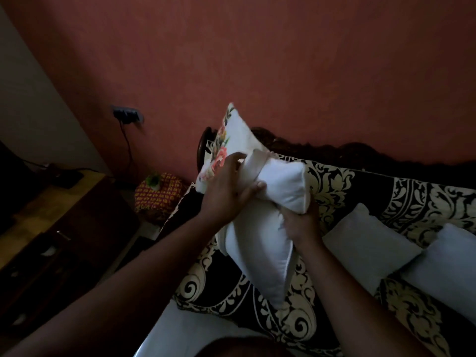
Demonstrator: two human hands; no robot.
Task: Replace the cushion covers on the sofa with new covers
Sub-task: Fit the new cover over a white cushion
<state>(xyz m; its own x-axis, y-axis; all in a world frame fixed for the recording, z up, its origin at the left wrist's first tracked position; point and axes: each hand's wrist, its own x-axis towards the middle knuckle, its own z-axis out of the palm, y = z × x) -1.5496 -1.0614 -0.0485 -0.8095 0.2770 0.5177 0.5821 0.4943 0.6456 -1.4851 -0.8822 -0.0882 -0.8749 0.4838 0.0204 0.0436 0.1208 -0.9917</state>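
We find no legible text, label, brand, number or sign anywhere in this view. The floral cover point(226, 140) carries only a printed flower motif, the sofa throw point(334, 181) only a cream scroll pattern on black, and the red-and-yellow cloth point(159, 194) only a repeating print; none of them forms letters.

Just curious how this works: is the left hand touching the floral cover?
Touching. The head view shows the left hand gripping the floral cover's open edge around the white cushion.
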